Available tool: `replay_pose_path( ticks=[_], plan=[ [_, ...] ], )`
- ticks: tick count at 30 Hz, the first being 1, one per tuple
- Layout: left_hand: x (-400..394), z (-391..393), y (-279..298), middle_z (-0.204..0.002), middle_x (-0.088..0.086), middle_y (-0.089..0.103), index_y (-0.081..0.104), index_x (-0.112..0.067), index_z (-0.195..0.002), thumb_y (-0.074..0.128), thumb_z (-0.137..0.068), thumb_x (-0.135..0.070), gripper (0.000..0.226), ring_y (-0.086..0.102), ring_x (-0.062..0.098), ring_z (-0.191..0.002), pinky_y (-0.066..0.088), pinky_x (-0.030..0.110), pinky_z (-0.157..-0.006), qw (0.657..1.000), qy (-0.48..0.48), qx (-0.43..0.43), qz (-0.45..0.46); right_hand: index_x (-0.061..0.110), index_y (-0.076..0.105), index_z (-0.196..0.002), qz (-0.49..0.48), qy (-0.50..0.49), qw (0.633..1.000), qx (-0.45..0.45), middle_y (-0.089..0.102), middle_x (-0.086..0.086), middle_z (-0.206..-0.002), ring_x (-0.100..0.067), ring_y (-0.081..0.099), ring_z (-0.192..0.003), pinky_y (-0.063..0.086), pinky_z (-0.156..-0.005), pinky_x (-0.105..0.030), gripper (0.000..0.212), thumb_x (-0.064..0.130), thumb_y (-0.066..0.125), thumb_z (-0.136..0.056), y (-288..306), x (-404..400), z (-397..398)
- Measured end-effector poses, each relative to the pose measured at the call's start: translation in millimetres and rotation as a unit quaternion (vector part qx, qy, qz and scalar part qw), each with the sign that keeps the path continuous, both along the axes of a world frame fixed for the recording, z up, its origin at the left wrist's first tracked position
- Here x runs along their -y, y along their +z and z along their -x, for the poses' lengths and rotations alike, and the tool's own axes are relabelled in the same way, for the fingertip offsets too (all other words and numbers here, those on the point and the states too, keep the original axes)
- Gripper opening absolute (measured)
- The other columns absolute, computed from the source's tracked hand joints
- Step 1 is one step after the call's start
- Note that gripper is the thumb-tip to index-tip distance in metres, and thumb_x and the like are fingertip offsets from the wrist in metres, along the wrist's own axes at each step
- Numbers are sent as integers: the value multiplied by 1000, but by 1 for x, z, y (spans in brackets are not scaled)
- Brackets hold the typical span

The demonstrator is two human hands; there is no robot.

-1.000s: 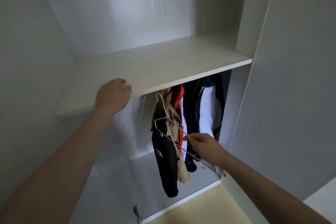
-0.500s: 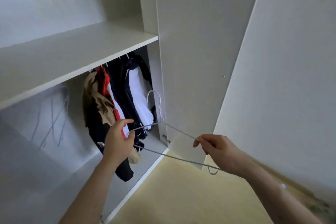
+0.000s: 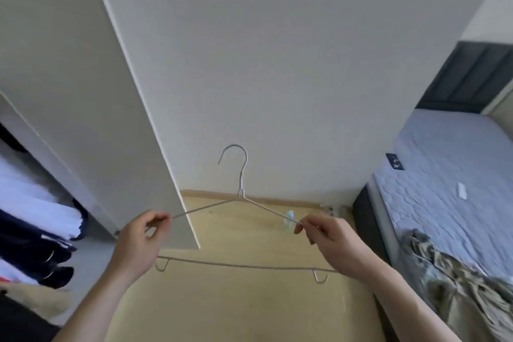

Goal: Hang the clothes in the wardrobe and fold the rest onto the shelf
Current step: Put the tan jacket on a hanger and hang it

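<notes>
in front of the white wall, above the wooden floor [image 3: 249, 314], we hold a wire hanger [image 3: 241, 197] upright, hook up, our left hand [image 3: 138, 244] pinching its left shoulder wire and our right hand [image 3: 330, 241] pinching the right one, fingers curled round the wire. at the left edge hung clothes [image 3: 36, 219] show inside the wardrobe [image 3: 83, 119], and a camouflage garment [image 3: 466, 286] lies on the bed [image 3: 444, 189] to the right.

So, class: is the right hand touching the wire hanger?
Touching. The head view shows the right hand pinching the wire hanger on its right sloping arm; the left hand pinches the other arm.
</notes>
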State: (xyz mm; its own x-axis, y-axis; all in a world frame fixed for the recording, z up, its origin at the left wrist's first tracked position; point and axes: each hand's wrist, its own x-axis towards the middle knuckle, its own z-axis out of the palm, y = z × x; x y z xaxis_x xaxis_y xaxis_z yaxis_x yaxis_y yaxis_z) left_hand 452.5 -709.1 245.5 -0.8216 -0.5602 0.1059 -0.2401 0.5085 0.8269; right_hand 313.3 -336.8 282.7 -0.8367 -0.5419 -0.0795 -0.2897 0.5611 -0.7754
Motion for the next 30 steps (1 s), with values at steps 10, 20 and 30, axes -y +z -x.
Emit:
replay_pose_path(
  ticks=[10,20,30],
  plan=[
    [-278,120,-9,-84,-10,74,71,-21,-86,69,-94,-10,14,68,2,-83,48,11,-74,985,-165,-5,-44,36,71,-88,-35,-177,984,5,66,8,-69,-3,46,-49,36,-50,-16,20,23,61,-100,-23,-275,17],
    [-474,211,-32,-82,-10,74,73,-23,-82,71,-94,-17,13,68,9,-81,51,22,-75,932,-353,68,-39,35,71,-84,9,-324,945,44,62,10,-63,-2,47,-53,37,-52,-15,13,37,65,-95,-56,-432,-2],
    [-621,329,-114,-89,-3,74,74,-28,-91,68,-96,-13,17,64,0,-81,48,10,-75,873,-432,205,-92,29,72,-80,-7,-471,878,83,64,8,-64,-1,49,-57,41,-58,-23,13,32,69,-92,-95,-554,12]
  ],
)
